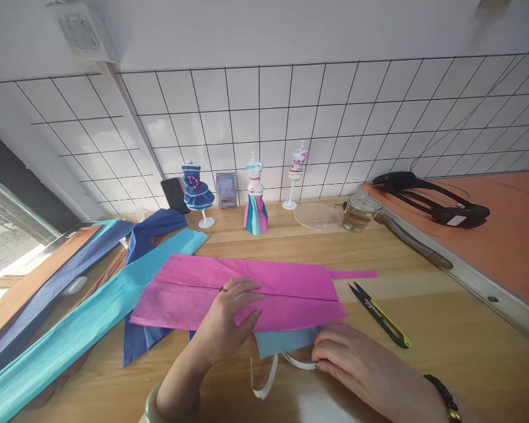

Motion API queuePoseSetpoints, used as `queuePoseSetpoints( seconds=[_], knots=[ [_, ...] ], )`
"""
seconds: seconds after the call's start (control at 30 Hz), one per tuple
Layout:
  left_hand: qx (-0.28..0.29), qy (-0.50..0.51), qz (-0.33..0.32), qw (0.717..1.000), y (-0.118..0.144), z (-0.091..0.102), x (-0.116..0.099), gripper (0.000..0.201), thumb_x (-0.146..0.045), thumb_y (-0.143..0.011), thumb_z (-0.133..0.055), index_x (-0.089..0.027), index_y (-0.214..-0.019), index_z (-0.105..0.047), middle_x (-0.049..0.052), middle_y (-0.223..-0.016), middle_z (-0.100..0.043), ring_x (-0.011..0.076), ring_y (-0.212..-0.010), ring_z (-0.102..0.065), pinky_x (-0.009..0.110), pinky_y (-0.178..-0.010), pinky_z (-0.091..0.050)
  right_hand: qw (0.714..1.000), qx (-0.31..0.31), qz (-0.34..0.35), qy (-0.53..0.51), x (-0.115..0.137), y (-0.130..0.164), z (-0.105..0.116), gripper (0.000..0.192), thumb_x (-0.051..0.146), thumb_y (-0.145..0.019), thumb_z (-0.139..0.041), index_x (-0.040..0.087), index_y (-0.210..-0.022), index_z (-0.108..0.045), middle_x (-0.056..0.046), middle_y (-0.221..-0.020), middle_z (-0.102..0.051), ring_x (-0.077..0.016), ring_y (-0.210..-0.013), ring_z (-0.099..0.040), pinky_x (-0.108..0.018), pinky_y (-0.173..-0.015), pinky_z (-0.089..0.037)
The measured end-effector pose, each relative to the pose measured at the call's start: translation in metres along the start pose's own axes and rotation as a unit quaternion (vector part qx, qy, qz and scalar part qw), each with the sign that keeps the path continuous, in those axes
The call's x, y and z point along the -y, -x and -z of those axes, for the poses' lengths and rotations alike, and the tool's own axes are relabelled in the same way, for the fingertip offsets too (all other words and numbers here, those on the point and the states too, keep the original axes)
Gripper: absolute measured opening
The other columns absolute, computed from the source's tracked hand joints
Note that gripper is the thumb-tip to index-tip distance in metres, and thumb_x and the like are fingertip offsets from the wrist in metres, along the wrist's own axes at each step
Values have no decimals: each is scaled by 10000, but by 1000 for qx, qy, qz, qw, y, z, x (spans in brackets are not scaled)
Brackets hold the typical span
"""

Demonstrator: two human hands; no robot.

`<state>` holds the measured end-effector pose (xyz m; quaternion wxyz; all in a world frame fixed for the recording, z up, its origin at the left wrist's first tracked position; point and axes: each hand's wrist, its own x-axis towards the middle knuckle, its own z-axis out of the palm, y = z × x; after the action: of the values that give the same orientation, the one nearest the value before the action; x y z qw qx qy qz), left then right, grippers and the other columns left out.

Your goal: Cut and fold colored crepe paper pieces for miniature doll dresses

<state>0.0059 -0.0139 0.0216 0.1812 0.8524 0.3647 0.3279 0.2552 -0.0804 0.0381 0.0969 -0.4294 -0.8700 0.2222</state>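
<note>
A wide, folded pink crepe paper sheet (pixel 264 282) lies across the tabletop. My left hand (pixel 233 317) rests on it with fingers loosely stretched and apart. Partly under its near edge is a light blue piece (pixel 282 342), which looks like paper or cloth. A thin white ribbon (pixel 267 389) curves out from below this piece. My right hand (pixel 357 358) is at the blue piece's right end, fingers curled together over the ribbon's other end; the fingertips are partly hidden. Yellow-and-green thread snips (pixel 381 317) lie to the right of my right hand.
Turquoise (pixel 114 299), dark blue (pixel 145 288) and orange (pixel 39 282) strips spread over the left side. Small dress forms in blue (pixel 197 188) and striped (pixel 256 205) outfits, plus a slimmer one (pixel 297 167), stand by the tiled wall. A glass cup (pixel 360 214) is at the back right.
</note>
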Motion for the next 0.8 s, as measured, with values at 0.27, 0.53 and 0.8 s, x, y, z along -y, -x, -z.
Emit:
queuePoseSetpoints(
  seconds=[0.27,0.53,0.8],
  knots=[
    [157,59,-10,986,13,3,-21,496,-116,-707,-584,-235,-1184,-522,70,-1319,-474,238,-1266,-353,423,-1049,-310,992,-2,-77,-101,-2,1,30,189,356,-915,-395,235,-857,-528,12,-863,-568,-130,-801,-524,-249,-731,-405],
    [128,25,13,991,6,-9,-19,190,-126,-788,-528,-222,-843,-682,58,-1127,-621,233,-1138,-489,363,-931,-431,984,12,-109,-140,2,4,34,180,375,-894,-421,246,-840,-534,21,-854,-568,-120,-774,-527,-224,-727,-409],
    [-9,60,66,996,4,-5,-4,156,-160,-812,-507,-208,-839,-653,57,-950,-663,195,-963,-583,320,-835,-473,979,0,-148,-137,-12,29,47,157,380,-828,-522,245,-752,-546,15,-874,-577,-138,-824,-545,-220,-770,-413]
  ],
)
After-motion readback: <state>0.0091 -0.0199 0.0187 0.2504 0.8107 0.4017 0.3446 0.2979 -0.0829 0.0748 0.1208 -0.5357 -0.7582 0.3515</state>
